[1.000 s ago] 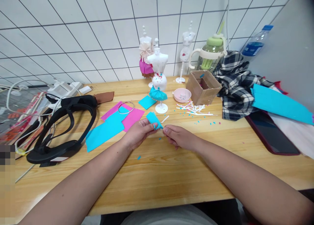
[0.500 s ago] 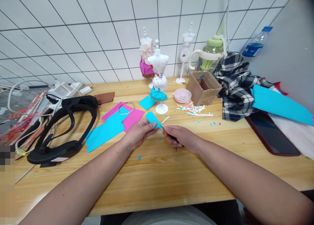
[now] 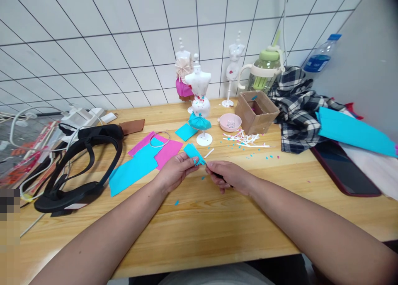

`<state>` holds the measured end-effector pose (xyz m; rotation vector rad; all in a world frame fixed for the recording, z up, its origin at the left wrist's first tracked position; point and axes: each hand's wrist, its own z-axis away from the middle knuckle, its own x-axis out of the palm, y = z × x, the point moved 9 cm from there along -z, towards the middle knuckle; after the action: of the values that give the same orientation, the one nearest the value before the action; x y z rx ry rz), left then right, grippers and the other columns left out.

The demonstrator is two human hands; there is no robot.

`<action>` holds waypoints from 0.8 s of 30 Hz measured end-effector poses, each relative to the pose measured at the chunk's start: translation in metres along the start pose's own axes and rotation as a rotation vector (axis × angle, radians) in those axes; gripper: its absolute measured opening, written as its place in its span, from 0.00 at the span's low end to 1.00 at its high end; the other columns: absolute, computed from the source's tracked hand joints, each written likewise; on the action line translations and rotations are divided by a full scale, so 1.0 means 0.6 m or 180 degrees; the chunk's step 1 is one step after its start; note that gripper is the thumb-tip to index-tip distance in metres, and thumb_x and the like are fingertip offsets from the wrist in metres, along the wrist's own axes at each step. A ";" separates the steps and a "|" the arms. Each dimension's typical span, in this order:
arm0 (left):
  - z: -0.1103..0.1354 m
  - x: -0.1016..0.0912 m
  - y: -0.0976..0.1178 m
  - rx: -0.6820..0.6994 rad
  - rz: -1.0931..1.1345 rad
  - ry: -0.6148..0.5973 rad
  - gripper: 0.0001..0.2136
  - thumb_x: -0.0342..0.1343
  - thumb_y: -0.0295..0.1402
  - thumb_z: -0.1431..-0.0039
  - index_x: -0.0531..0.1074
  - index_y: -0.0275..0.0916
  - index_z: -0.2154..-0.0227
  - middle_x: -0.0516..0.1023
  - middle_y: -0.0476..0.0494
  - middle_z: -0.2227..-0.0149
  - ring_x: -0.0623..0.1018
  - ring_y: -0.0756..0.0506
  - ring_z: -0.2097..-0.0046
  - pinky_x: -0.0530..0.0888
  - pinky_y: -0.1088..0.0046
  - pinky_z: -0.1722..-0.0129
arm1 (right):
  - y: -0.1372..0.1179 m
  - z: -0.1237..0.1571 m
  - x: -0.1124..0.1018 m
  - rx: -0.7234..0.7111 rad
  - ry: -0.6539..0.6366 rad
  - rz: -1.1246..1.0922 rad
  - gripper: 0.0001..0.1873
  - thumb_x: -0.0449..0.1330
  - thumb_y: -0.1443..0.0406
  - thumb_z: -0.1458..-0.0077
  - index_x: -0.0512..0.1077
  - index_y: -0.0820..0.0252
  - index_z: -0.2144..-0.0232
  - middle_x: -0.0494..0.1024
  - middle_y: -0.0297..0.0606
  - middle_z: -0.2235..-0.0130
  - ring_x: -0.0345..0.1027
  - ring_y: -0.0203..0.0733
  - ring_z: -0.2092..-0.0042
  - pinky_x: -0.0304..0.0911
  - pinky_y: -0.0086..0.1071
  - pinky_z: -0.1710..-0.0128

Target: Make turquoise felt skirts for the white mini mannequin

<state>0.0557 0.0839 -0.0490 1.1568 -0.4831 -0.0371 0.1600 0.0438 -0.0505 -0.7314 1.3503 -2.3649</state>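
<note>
Pinched between the thumb and fingers of my left hand (image 3: 182, 169) is a small piece of blue crepe paper (image 3: 192, 151), its lower edge crinkled. My right hand (image 3: 228, 175) is closed round a slim black tool (image 3: 220, 177), perhaps tweezers; the tool's thin tip touches the gathered corner of the paper. Most of its shape is hidden by my fingers. Just behind both hands stands a white mini dress form (image 3: 199, 84) with a ruffled blue skirt (image 3: 199, 122) low on it.
Blue (image 3: 133, 173) and pink paper sheets (image 3: 169, 152) lie left, under a metal ring (image 3: 160, 139). A black headset frame (image 3: 93, 185) is farther left. Right are a pink dish (image 3: 230, 123), cardboard box (image 3: 256, 113), white strips (image 3: 245, 139) and a phone (image 3: 345, 169). Two more dress forms stand behind.
The view has tilted slightly. Both hands hold nearly the same place, with the paper and the tool still in them; the tool tip stays at the paper's corner.
</note>
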 end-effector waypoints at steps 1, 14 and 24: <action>0.000 0.000 0.000 0.0000 0.0002 0.0003 0.10 0.68 0.35 0.54 0.77 0.36 0.70 0.80 0.47 0.66 0.77 0.49 0.61 0.70 0.72 0.54 | 0.000 0.000 0.000 -0.0004 0.0001 -0.0001 0.17 0.52 0.50 0.43 0.59 0.56 0.73 0.55 0.21 0.86 0.42 0.28 0.85 0.57 0.24 0.82; 0.000 0.000 0.000 -0.0007 -0.0042 0.0009 0.09 0.68 0.35 0.54 0.77 0.36 0.70 0.81 0.47 0.67 0.77 0.49 0.62 0.70 0.72 0.53 | -0.002 0.004 -0.002 0.0006 0.0027 0.0086 0.19 0.52 0.49 0.43 0.57 0.56 0.74 0.51 0.20 0.85 0.40 0.28 0.84 0.55 0.24 0.81; -0.001 0.000 -0.002 -0.0021 0.0007 -0.0023 0.10 0.68 0.35 0.53 0.77 0.36 0.70 0.81 0.47 0.66 0.77 0.49 0.61 0.70 0.72 0.53 | -0.002 0.001 -0.005 -0.0061 0.0102 0.0139 0.20 0.53 0.48 0.44 0.57 0.56 0.75 0.51 0.21 0.84 0.40 0.28 0.83 0.53 0.24 0.82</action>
<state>0.0559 0.0839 -0.0501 1.1500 -0.4901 -0.0410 0.1631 0.0455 -0.0501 -0.6650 1.3895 -2.3424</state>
